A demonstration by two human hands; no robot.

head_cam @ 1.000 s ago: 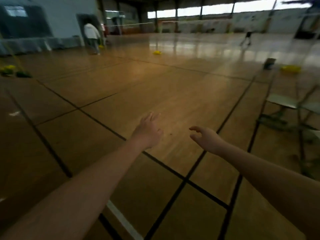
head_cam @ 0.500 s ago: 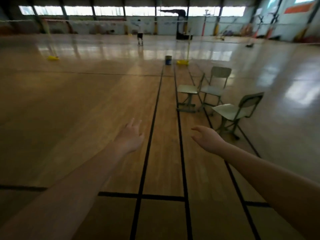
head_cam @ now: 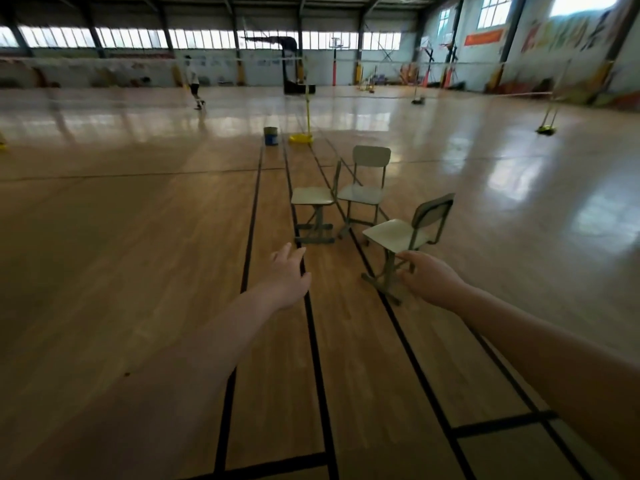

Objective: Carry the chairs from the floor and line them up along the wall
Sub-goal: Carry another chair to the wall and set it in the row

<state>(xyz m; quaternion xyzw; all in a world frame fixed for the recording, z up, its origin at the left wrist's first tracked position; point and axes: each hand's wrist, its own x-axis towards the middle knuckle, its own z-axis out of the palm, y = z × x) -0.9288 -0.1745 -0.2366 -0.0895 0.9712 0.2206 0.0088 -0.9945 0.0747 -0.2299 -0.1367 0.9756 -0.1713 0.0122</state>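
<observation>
Three pale green chairs with metal legs stand on the wooden gym floor ahead of me. The nearest chair (head_cam: 398, 233) is at the right, its back turned to the right. A second chair (head_cam: 313, 199) stands to its left, and the third chair (head_cam: 369, 174) is behind them, facing me. My left hand (head_cam: 285, 277) is stretched forward, fingers relaxed, holding nothing. My right hand (head_cam: 427, 278) reaches out in front of the nearest chair's legs, fingers loosely spread, also holding nothing. Neither hand touches a chair.
A blue bucket (head_cam: 270, 136) and a yellow net-post base (head_cam: 300, 137) stand beyond the chairs. Another yellow base (head_cam: 546, 129) sits at the right. A person (head_cam: 193, 83) walks far off at the left. Black court lines run forward across the floor (head_cam: 138, 254).
My view has swung from the left side of the hall to the chairs, which now sit nearer and more central. Both hands stay stretched forward and hold nothing.
</observation>
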